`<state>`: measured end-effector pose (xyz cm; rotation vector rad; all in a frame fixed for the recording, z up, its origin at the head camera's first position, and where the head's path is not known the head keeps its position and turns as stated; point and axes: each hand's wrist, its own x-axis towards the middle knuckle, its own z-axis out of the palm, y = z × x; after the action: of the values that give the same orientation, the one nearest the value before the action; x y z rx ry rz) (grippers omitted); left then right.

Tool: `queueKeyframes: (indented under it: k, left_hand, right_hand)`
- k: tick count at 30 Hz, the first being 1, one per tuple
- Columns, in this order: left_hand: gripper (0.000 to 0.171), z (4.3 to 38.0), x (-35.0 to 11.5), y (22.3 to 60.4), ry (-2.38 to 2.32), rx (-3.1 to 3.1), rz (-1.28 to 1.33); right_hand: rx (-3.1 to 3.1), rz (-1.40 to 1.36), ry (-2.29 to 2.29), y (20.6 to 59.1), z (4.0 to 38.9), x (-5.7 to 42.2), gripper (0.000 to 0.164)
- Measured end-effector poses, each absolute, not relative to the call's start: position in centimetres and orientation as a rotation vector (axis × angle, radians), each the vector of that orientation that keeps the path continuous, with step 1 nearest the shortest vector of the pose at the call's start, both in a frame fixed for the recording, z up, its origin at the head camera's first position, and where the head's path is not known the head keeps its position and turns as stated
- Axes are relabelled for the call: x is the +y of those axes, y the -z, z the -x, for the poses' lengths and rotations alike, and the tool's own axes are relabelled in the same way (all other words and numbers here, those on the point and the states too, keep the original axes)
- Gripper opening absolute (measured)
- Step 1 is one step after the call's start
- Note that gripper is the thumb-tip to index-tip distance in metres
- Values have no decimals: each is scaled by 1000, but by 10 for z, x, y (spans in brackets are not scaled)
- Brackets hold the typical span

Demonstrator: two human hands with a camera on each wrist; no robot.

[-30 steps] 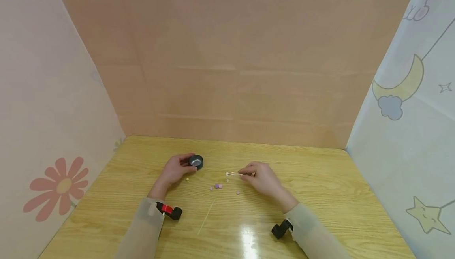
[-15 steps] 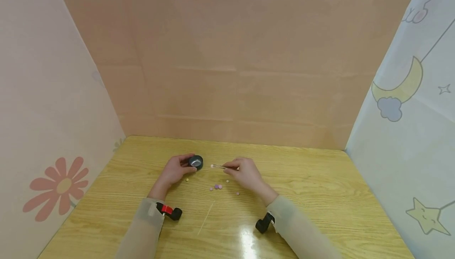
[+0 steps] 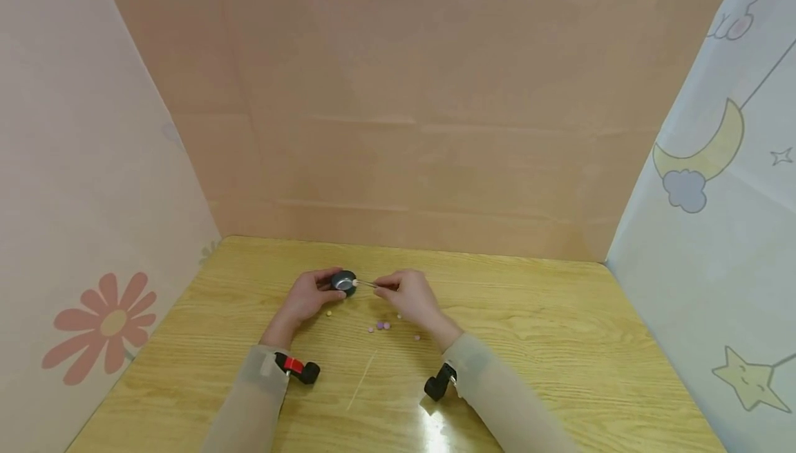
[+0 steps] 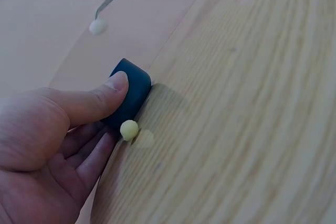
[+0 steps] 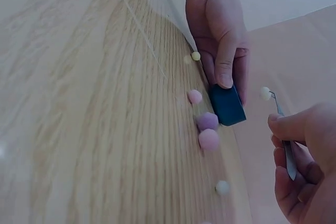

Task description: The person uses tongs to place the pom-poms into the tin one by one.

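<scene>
My left hand grips a small dark teal cup that stands on the table, its thumb on the near side and its mouth facing up. Tweezers are pinched between the thumb and fingers of my right hand. Their bent tips hold a small white pompom. In the head view this pompom overlaps the cup's right rim; both wrist views show it raised above the cup. Beside the cup, close to my left fingers, lies a yellow pompom.
On the table in front of the cup lie a purple pompom, a larger pink pompom, a small pink pompom and a whitish pompom. Another pink pompom lies farther right. A brown backdrop rises behind.
My right hand has moved left and away from me, carrying the white pompom in the tweezers over to the cup. My left hand and the cup have stayed in place.
</scene>
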<state>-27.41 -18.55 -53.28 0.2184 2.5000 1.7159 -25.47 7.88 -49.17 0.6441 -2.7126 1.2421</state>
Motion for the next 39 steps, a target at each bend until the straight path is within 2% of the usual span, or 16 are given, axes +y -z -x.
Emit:
queueKeyframes:
  k: [21, 39]
  left_hand:
    - [62, 275, -187, 534, -1739, 2476, -220]
    - [60, 273, -187, 531, -1726, 2512, -240]
  right_hand:
    - [-2822, -527, -784, 495, 269, 45, 14]
    - [-2897, -481, -818, 496, 270, 44, 15]
